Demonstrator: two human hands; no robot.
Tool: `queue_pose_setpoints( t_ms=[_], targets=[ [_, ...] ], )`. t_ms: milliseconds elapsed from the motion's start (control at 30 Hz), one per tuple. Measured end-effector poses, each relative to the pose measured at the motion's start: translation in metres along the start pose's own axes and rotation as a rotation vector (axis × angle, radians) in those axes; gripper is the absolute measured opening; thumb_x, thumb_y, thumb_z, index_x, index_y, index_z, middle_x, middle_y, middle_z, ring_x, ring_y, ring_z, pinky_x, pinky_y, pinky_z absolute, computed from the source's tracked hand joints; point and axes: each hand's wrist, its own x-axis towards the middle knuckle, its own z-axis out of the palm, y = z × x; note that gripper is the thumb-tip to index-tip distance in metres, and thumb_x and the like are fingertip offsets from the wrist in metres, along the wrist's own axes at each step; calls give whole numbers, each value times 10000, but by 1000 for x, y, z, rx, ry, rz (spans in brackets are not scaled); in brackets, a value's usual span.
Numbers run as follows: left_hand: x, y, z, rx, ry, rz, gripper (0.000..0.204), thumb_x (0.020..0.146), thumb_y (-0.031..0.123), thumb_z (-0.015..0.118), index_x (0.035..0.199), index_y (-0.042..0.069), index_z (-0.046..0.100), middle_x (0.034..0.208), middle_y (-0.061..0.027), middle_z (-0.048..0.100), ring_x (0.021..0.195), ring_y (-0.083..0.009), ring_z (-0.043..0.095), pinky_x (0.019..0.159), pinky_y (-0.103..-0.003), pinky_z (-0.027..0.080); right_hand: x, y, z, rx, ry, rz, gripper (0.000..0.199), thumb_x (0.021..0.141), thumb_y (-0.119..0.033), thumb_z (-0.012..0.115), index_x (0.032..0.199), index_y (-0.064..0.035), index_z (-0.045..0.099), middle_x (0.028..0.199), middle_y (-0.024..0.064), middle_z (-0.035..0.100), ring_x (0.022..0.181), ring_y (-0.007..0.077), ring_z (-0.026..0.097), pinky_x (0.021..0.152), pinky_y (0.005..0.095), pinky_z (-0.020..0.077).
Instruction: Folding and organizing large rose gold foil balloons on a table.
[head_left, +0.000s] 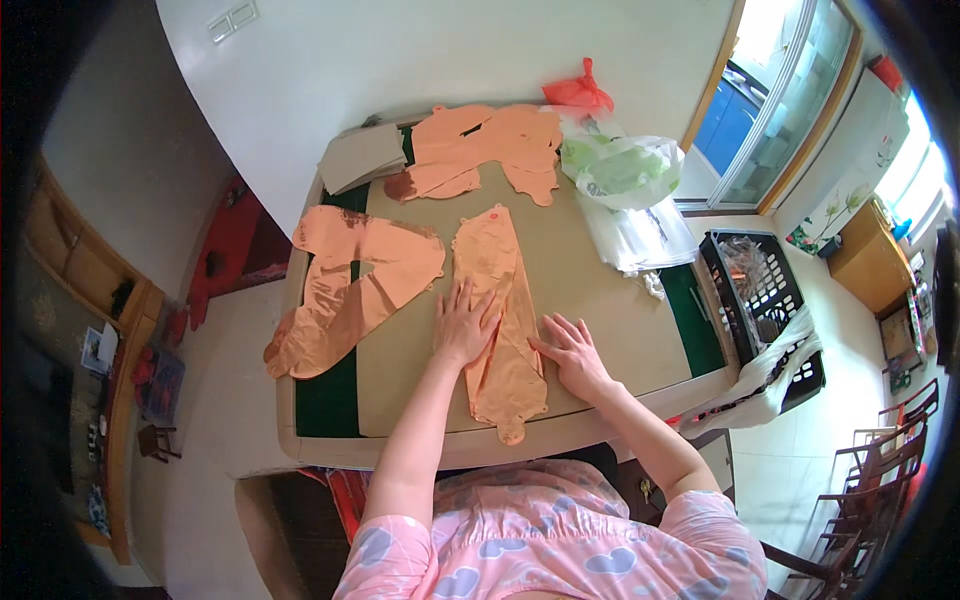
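- Copper-coloured foil balloon (508,350), folded lengthwise, lies flat under the spread left hand (464,327), which grasps nothing, seemingly pressing the layers down
- Right hand (575,362), also unclenched and palm down, meets the foil's right edge, perhaps steadying it
- Balloon's lower tab reaches the near table rim (335,452)
- Brown sheet (640,330) gives sliding room rightward; leftward, a second foil balloon (395,265) lies near
- Clear plastic bags (640,235) sit farther back, likely out of the way
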Motion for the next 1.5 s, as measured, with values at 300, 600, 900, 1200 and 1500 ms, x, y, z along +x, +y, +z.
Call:
queue_pose_setpoints(
  t_ms=[300,600,900,1200,1500],
  targets=[
    [-3,1,-4,-23,52,29,513,938,482,454,1381,224,478,1522,-162,276,1400,-356,253,1135,-540,171,34,16,3,44,28,69,596,786,36,458,1323,-203,556,1446,143,408,1383,316,315,1127,542,220],
    [-1,2,-3,-30,55,32,516,934,488,458,1376,224,484,1525,-156,269,1403,-352,246,1136,-545,161,70,41,8,81,50,131,518,824,-15,463,1301,-182,578,1459,157,390,1384,315,307,1130,536,216],
    [0,-1,4,-55,60,17,517,926,485,479,1375,229,483,1528,-145,267,1407,-348,240,1130,-560,166,-11,8,-16,119,-22,-37,557,758,26,496,1238,-223,631,1420,159,433,1355,325,360,1126,525,240],
    [0,0,0,-48,50,19,518,930,487,468,1383,237,477,1531,-138,266,1418,-332,225,1136,-551,156,-54,1,-30,99,-129,-209,574,717,-44,590,1260,-229,602,1434,126,422,1363,299,349,1122,548,233],
    [-1,1,-1,-17,30,12,529,937,515,430,1394,249,463,1530,-149,267,1418,-330,227,1145,-523,156,-62,-28,-16,47,-137,-282,577,734,-162,653,1297,-248,563,1493,76,351,1386,265,317,1128,565,203]
  ],
)
